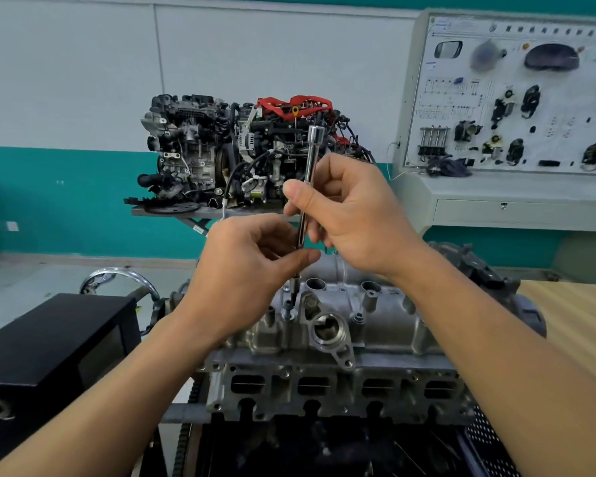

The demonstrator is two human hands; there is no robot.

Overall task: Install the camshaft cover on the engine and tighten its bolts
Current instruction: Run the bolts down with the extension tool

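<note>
With the right hand (351, 215) pinching the shaft of a long chrome socket extension bar (311, 166) and the left hand (252, 270) pinching its lower end, held near-upright above the silver cast-aluminium camshaft cover (386, 318). Pointed down at a small dark bolt (287, 313) on the cover's left; directly beneath the cover, the grey engine (324, 390).

Cover (386, 325) atop engine (341, 370) (box (49, 346) left).

Bare left hand (252, 266) and bare right hand (355, 215), left forearm (111, 390) and right forearm (496, 339) uncovered as far up as they show, fingers (303, 197) with short nails, creased knuckles, soft folds at the wrists
</note>
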